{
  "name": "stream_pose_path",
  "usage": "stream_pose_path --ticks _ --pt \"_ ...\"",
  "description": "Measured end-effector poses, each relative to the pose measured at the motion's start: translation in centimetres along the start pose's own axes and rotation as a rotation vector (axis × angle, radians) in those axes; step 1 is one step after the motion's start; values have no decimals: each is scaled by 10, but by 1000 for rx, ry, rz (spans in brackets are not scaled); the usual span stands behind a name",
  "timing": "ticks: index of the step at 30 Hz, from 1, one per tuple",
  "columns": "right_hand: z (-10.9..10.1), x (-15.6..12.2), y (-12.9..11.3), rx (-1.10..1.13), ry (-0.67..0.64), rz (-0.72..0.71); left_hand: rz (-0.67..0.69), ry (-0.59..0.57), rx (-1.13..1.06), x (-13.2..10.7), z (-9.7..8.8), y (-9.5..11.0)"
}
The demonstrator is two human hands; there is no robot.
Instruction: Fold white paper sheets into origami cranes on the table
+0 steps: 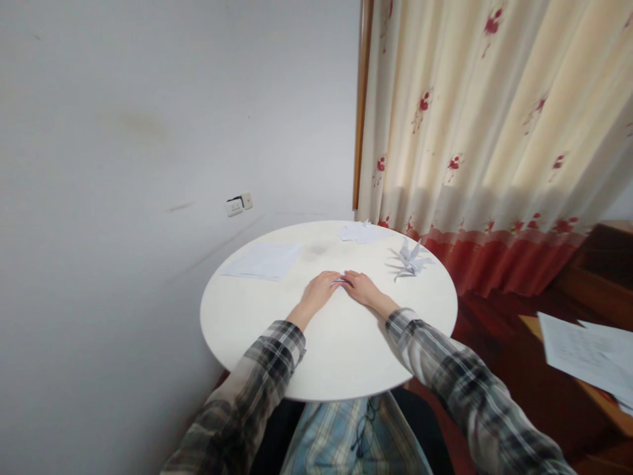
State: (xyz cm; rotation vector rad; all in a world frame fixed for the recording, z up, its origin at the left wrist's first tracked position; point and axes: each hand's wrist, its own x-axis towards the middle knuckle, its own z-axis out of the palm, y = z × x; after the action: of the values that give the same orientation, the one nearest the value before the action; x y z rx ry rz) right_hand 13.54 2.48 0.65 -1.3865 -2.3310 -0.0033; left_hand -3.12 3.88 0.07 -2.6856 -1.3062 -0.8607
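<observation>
My left hand and my right hand meet near the middle of a round white table. Between their fingertips is a small folded piece of white paper, mostly covered by the fingers. Both hands are closed on it from either side, low over the tabletop. To the right of my right hand stand folded paper cranes, bunched together with pointed wings and tails. A stack of white paper sheets lies flat beyond my left hand.
More white paper pieces lie at the table's far edge. A wall socket is on the wall at the left. Behind the table hangs a floral curtain. At the right, printed sheets rest on a wooden surface.
</observation>
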Motion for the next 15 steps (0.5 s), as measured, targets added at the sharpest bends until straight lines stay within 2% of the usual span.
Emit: stream_pose_path --ticks 6,15 --pt "-3 -2 -3 69 21 -21 -112 -92 -22 3 -5 2" --pt "-1 -1 7 63 107 109 -211 -112 42 3 -10 2"
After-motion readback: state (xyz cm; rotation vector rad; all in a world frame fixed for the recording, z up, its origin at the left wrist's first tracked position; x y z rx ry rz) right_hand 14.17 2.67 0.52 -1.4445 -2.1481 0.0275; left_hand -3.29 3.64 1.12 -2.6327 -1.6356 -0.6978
